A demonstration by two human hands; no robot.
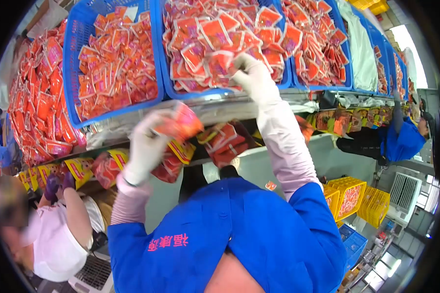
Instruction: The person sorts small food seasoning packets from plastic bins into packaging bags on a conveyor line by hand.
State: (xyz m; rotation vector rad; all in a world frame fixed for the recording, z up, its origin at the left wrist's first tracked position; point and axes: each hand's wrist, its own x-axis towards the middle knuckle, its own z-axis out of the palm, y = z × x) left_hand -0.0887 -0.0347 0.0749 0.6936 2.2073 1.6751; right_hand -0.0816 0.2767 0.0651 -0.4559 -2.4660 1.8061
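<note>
Both my hands wear white gloves, with pale sleeves and a blue coat [239,229] below. My left hand [144,146] is closed on a red packet in clear wrap [181,122], held just in front of the metal shelf edge [220,110]. My right hand [252,73] reaches up to the front rim of the middle blue basket [164,73]. Its fingers are curled on one of the red-and-white packets [220,61] heaped there. Below my hands lie larger red bags with yellow labels [181,151].
A left blue basket [71,63] and a right one [347,58] also hold red packets, and a loose heap [39,97] lies far left. A person in white [58,234] works at the left, another in blue [403,141] at the right. Yellow crates [349,195] stand lower right.
</note>
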